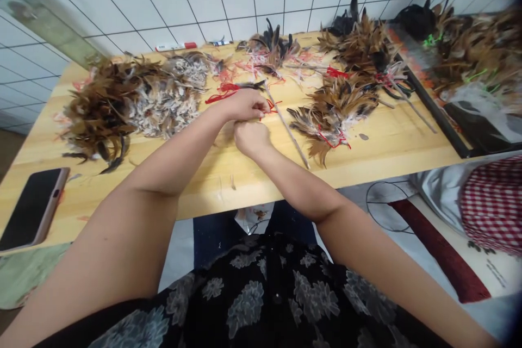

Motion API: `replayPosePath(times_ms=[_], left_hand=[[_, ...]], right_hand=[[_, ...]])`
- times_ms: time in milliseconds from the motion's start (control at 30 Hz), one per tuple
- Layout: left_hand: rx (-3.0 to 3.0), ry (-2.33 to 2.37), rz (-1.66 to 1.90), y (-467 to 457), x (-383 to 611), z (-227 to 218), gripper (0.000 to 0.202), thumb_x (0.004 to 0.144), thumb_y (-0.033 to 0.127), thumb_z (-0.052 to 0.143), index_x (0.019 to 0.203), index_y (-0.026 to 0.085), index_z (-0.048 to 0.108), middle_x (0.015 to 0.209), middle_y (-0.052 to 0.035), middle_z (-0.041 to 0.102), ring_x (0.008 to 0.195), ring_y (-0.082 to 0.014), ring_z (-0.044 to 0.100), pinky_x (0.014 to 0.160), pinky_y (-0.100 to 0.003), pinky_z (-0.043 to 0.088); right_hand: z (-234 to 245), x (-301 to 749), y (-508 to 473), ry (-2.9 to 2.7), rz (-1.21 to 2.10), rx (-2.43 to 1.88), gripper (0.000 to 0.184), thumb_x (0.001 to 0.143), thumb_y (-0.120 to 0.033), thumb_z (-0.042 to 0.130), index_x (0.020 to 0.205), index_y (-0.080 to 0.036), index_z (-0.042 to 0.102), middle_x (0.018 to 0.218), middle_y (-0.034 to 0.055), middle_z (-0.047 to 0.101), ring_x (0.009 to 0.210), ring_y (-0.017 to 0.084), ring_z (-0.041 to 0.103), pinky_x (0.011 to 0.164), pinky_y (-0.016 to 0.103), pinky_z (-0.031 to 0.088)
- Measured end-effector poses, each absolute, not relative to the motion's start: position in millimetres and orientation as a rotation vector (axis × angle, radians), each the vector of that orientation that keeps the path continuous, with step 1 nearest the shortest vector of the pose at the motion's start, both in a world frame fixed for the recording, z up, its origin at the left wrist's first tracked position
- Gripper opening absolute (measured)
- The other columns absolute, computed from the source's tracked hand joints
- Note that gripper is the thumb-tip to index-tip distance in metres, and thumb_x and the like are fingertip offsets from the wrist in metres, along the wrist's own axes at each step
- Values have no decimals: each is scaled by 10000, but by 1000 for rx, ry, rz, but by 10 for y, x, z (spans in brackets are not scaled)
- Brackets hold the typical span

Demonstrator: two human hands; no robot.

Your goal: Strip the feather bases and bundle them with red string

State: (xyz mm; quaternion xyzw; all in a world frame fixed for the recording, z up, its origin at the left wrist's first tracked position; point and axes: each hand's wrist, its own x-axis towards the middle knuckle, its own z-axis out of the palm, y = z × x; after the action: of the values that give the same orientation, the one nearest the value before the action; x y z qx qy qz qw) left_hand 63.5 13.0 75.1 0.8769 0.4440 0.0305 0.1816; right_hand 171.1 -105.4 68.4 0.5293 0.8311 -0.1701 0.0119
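Observation:
Both hands meet over the middle of the wooden table (391,141). My left hand (244,104) is closed in a pinch around the upper part of a thin wooden stick (290,133) that has red string (272,109) wound on it. My right hand (250,137) is curled into a fist just below the left hand; what it holds is hidden. A few dark feathers (248,86) stick out beyond the left hand at the stick's far end. The stick slants down to the right across the table.
A large pile of brown and grey feathers (130,100) lies at the left, brown feather bundles tied with red string (334,109) at the right, more feathers (271,46) at the back. A phone (32,206) lies at the near left. A black tray of feathers (468,70) stands far right.

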Motion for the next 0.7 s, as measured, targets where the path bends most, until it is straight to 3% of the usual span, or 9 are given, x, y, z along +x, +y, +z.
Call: replayPosePath(times_ms=[67, 167, 267, 367, 433, 567, 700], left_hand=[[2528, 1397, 95, 166, 638, 794, 304, 984, 175, 699, 1184, 167, 928, 1211, -104, 870, 1348, -363, 790, 1246, -453, 597], [2505, 1636, 305, 223, 402, 888, 322, 1098, 134, 644, 1309, 119, 887, 1315, -124, 840, 1378, -312, 721, 1300, -461, 554], [2421, 1753, 512, 116, -74, 1019, 273, 1236, 253, 629, 1391, 163, 835, 1354, -43, 806, 1353, -237, 631, 1362, -460, 498], [2297, 1916, 681, -202, -621, 1154, 277, 1292, 386, 645, 1381, 190, 819, 1316, -7, 787, 1317, -229, 605, 1363, -456, 480], [2200, 2028, 741, -453, -933, 1194, 294, 1289, 404, 657, 1384, 176, 818, 1292, -4, 785, 1275, -229, 623, 1316, -439, 506], [2073, 2167, 689, -772, -1321, 1025, 211, 1178, 240, 683, 1304, 157, 832, 1238, -17, 804, 1149, -228, 681, 1217, -434, 580], [2003, 2210, 797, -785, -1441, 635, 167, 1095, 226, 696, 1147, 221, 854, 1137, -76, 815, 1128, -315, 770, 1157, -471, 646]], right_hand=[[673, 1722, -1061, 2612, -548, 1686, 609, 1204, -100, 329, 1618, -11, 767, 1586, 334, 837, 1521, 402, 852, 1250, 491, 700], [638, 1752, -1034, 2633, -526, 1700, 593, 1243, -161, 319, 1597, -64, 785, 1555, 287, 863, 1504, 376, 865, 1235, 472, 698], [642, 1787, -991, 2581, -473, 1732, 583, 1269, -219, 323, 1609, -102, 781, 1567, 275, 860, 1499, 375, 866, 1216, 473, 697], [691, 1817, -960, 2496, -403, 1797, 568, 1281, -254, 334, 1613, -120, 775, 1586, 270, 853, 1508, 373, 860, 1214, 465, 686], [726, 1829, -951, 2464, -350, 1820, 563, 1287, -269, 336, 1610, -120, 773, 1589, 267, 853, 1508, 376, 859, 1222, 466, 677], [756, 1814, -966, 2426, -269, 1852, 555, 1292, -292, 343, 1595, -111, 772, 1584, 265, 853, 1491, 403, 862, 1199, 487, 677], [727, 1741, -997, 2378, -206, 1905, 548, 1297, -311, 338, 1590, -118, 760, 1584, 264, 850, 1471, 391, 868, 1154, 448, 667]])
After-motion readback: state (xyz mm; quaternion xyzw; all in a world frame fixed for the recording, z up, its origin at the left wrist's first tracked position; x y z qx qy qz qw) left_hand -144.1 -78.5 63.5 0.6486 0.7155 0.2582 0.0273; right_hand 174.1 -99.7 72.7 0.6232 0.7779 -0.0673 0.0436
